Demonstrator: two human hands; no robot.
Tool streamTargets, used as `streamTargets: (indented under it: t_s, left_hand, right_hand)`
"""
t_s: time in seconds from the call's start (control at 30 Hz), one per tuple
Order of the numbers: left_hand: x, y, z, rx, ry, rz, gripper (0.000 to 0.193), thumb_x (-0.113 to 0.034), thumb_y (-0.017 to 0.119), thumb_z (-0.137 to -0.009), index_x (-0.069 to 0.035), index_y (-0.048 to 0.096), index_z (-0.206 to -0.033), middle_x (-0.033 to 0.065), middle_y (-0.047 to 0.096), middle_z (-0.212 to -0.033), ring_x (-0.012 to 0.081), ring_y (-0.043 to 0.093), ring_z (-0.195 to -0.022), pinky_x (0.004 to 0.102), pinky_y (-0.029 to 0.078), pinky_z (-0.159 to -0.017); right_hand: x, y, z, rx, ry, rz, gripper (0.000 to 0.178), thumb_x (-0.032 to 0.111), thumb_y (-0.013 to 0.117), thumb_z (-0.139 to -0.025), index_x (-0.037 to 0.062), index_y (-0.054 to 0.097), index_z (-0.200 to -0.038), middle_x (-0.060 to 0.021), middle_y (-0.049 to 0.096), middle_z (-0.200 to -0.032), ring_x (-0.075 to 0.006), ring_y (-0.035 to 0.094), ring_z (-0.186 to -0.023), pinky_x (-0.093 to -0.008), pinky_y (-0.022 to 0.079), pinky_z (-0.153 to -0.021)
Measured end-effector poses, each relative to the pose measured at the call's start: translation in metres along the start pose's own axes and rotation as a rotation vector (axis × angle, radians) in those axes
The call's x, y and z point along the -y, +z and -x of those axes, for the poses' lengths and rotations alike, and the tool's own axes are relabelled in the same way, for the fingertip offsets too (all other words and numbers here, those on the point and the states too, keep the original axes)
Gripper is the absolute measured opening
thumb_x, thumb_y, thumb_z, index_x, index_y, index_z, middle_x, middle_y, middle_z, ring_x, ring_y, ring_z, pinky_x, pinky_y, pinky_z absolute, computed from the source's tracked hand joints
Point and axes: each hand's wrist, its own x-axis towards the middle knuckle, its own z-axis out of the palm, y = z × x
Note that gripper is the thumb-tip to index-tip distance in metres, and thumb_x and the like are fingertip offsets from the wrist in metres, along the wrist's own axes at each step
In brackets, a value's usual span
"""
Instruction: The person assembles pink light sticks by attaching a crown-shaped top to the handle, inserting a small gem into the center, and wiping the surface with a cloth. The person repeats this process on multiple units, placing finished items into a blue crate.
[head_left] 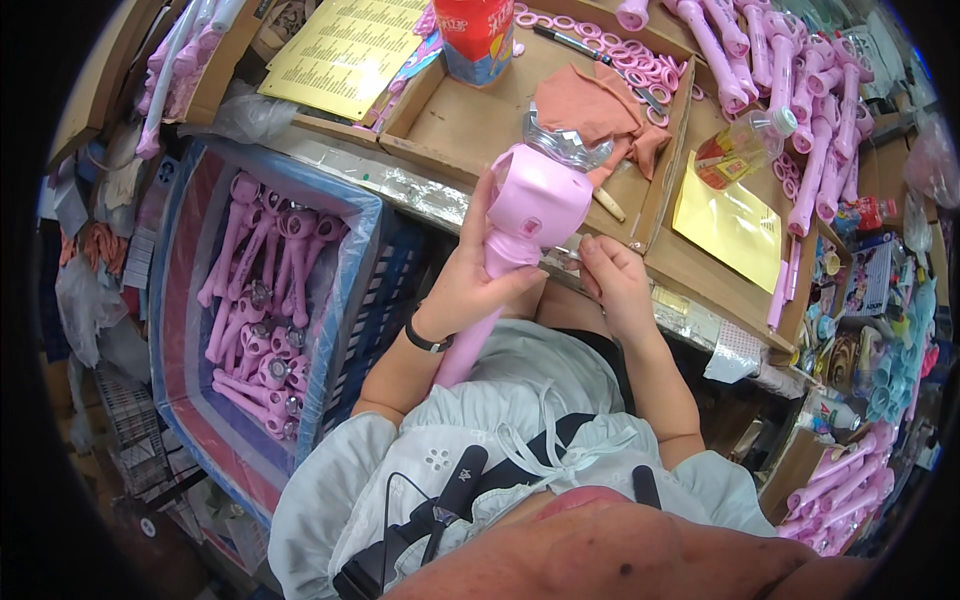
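Note:
My left hand is wrapped round the neck of a pink plastic toy wand, its handle slanting down toward my lap. The wand's wide round head points up and away from me. Just beyond the head, a clear faceted dome shows; whether it is attached I cannot tell. Close to the right side of the head, my right hand has thumb and forefinger pinched together. Something small and shiny shows at those fingertips, too small to name. An orange cloth lies crumpled behind the dome.
At left stands a blue lined basket of pink wands. Cardboard trays hold pink rings, a pen, a red cup and a clear bottle. Yellow sheets lie at both sides. More pink wands pile up at right.

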Motion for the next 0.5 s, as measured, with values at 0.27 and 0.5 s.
streamTargets:
  t_s: [0.27, 0.5]
  left_hand:
    - [-0.005, -0.004, 0.003, -0.036, -0.143, 0.185, 0.104, -0.002, 0.069, -0.074, -0.011, -0.004, -0.147, 0.0163, 0.037, -0.133, 0.0185, 0.048, -0.112, 0.0296, 0.044, -0.088]
    - [0.003, -0.006, 0.001, -0.017, -0.126, 0.11, 0.101, -0.001, 0.069, -0.074, -0.008, -0.002, -0.145, 0.0225, 0.047, -0.123, 0.0201, 0.056, -0.099, 0.0309, 0.046, -0.082]
  right_hand:
    - [-0.003, 0.006, 0.01, -0.065, -0.524, 0.43, 0.011, 0.01, 0.057, -0.091, -0.0008, 0.053, -0.091, 0.0004, 0.051, -0.068, -0.0058, 0.048, -0.062, -0.0207, 0.04, -0.054]
    - [0.003, 0.006, 0.011, 0.011, -0.131, -0.058, 0.01, 0.01, 0.056, -0.091, 0.0, 0.057, -0.094, -0.0011, 0.053, -0.068, -0.0076, 0.05, -0.056, -0.0195, 0.041, -0.054]
